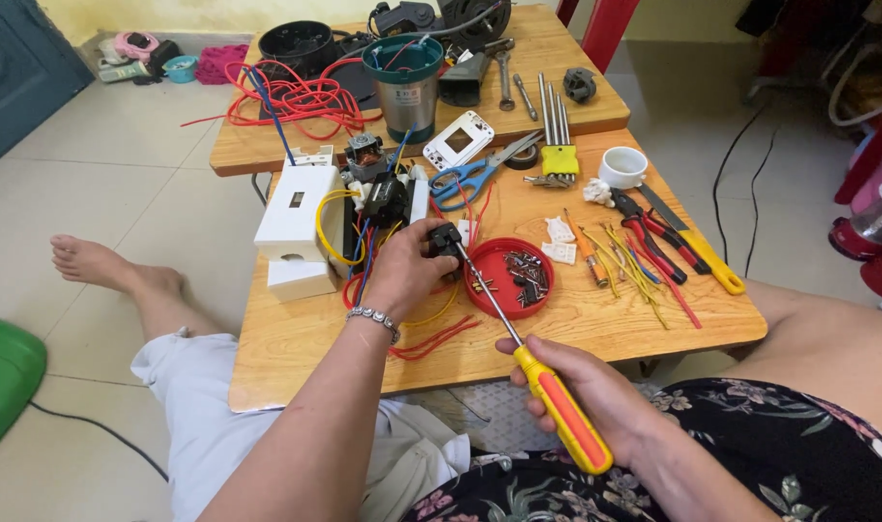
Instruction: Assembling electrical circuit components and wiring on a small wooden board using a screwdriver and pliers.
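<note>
My left hand [402,271] grips a small black electrical part [446,239] above the low wooden table [296,333]. In my right hand [586,391] is a screwdriver [557,406] with a yellow and orange handle. Its long metal shaft runs up to the left and its tip meets the black part. Coloured wires run from the part back to a black motor assembly [385,198] beside a white plastic housing [291,217].
A red round tray [542,290] of screws lies right of my left hand. Blue scissors [470,179], pliers [653,237], a yellow utility knife [707,256], a white cup [621,166], hex keys [557,135] and loose wires lie around. A steel canister [405,87] stands on the far table.
</note>
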